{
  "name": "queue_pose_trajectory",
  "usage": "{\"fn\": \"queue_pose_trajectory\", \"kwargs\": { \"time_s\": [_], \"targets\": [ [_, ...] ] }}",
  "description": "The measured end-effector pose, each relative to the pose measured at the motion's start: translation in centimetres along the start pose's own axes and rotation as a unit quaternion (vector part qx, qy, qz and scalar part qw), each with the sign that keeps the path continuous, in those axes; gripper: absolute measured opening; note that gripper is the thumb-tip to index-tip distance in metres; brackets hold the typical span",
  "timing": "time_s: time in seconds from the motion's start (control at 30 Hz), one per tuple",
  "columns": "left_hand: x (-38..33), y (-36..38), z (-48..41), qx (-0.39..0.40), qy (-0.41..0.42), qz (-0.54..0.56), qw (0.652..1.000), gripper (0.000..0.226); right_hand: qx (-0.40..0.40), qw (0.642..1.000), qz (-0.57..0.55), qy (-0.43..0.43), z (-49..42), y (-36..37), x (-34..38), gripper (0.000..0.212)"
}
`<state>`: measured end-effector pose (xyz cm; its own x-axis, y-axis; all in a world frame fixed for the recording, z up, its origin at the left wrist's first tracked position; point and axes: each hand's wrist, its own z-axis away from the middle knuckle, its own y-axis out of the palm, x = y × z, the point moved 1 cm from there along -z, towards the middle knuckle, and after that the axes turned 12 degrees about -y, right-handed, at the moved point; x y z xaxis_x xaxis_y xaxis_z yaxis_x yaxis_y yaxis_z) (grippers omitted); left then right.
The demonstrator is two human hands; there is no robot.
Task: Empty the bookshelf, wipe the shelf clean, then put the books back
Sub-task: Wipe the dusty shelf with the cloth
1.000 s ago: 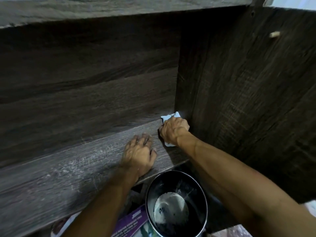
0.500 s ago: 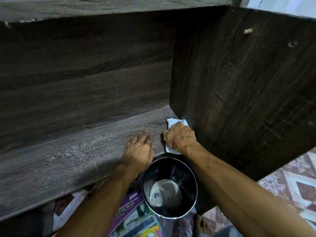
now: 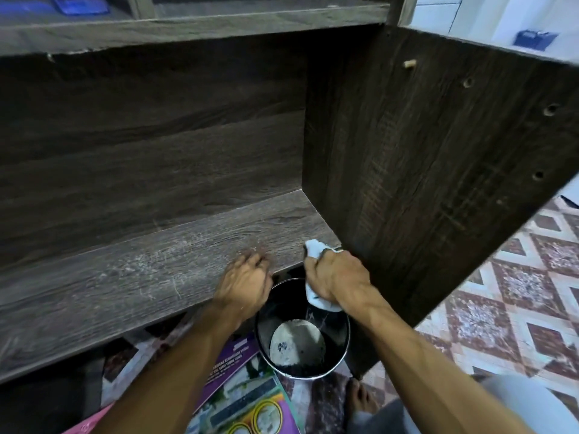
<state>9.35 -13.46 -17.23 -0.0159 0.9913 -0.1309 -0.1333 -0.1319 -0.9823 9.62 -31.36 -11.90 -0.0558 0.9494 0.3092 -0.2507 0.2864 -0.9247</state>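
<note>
The dark wooden shelf board (image 3: 150,270) is bare and streaked with pale dust. My right hand (image 3: 336,278) grips a white cloth (image 3: 315,250) at the shelf's front right corner, with part of the cloth hanging over the edge. My left hand (image 3: 246,281) rests at the shelf's front edge just to the left, fingers bent onto the board and blurred. Books with purple and green covers (image 3: 241,399) lie on the floor below the shelf.
A black bucket (image 3: 266,346) stands on the floor right under my hands. The bookshelf's side panel (image 3: 438,183) rises to the right and an upper shelf (image 3: 194,23) runs overhead. Patterned floor tiles (image 3: 507,302) spread at the right. My bare foot (image 3: 360,394) is near the bucket.
My right hand has drawn the cloth from the back right corner forward to the shelf's front edge, above the bucket. My left hand has slid back to the edge. The view has pulled back.
</note>
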Motion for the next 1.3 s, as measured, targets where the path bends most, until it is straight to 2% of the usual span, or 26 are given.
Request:
{"fn": "queue_pose_trajectory", "kwargs": {
  "time_s": [0.1,0.23,0.37,0.5,0.57,0.67,0.8,0.87,0.93,1.0,1.07,1.1,1.13,1.2,1.23,1.3],
  "targets": [
    [1.1,0.3,0.6,-0.007,-0.020,0.018,1.000,0.048,-0.099,0.990,0.014,-0.104,0.5,1.3,2.3,0.051],
    [3.9,0.4,1.4,-0.046,-0.072,0.032,0.996,0.042,-0.078,0.977,-0.024,-0.199,-1.8,3.9,6.0,0.063],
    [5.9,0.8,2.0,-0.058,-0.048,-0.005,0.997,0.058,-0.047,0.982,0.010,-0.180,-3.2,5.9,4.8,0.063],
    [5.6,0.4,2.5,-0.065,-0.044,-0.005,0.997,0.058,-0.056,0.996,0.058,-0.036,-2.9,3.8,0.2,0.066],
    [5.4,0.2,2.7,-0.079,-0.056,0.010,0.995,0.053,-0.080,0.995,0.054,-0.017,-1.9,2.5,-0.9,0.063],
    [5.0,-0.6,3.1,-0.070,-0.102,0.029,0.992,0.045,-0.143,0.980,0.022,-0.135,-0.4,3.0,2.5,0.059],
    [6.7,-1.4,3.9,-0.046,-0.187,0.051,0.980,0.043,-0.080,0.957,0.006,-0.278,-1.0,6.9,9.6,0.051],
    [8.4,-1.2,4.5,-0.046,-0.164,0.022,0.985,0.045,-0.061,0.953,0.034,-0.295,-1.8,8.0,9.8,0.055],
    [9.8,-0.6,5.0,-0.047,-0.139,0.002,0.989,0.052,-0.097,0.952,0.075,-0.281,-2.2,8.2,7.2,0.059],
    [10.0,-0.5,5.3,-0.054,-0.128,0.009,0.990,0.051,-0.159,0.959,0.105,-0.211,-2.8,7.3,3.2,0.056],
    [10.0,-0.4,5.5,-0.063,-0.125,0.017,0.990,0.046,-0.184,0.970,0.097,-0.124,-3.2,5.4,0.1,0.052],
    [10.1,-0.3,5.4,-0.065,-0.123,0.019,0.990,0.046,-0.204,0.969,0.083,-0.112,-3.3,4.8,-0.2,0.051],
    [10.2,-0.2,5.4,-0.067,-0.126,0.021,0.990,0.046,-0.222,0.965,0.063,-0.125,-3.3,4.7,0.6,0.053],
    [10.4,-0.2,5.4,-0.074,-0.145,0.024,0.986,0.046,-0.231,0.952,0.024,-0.202,-2.9,5.2,4.7,0.061],
    [10.6,-0.2,5.6,-0.079,-0.157,0.027,0.984,0.045,-0.217,0.945,0.009,-0.246,-2.5,5.9,7.4,0.060],
    [11.2,-0.2,5.9,-0.089,-0.171,0.032,0.981,0.043,-0.134,0.946,-0.001,-0.295,-2.0,7.9,11.7,0.051]
  ]
}}
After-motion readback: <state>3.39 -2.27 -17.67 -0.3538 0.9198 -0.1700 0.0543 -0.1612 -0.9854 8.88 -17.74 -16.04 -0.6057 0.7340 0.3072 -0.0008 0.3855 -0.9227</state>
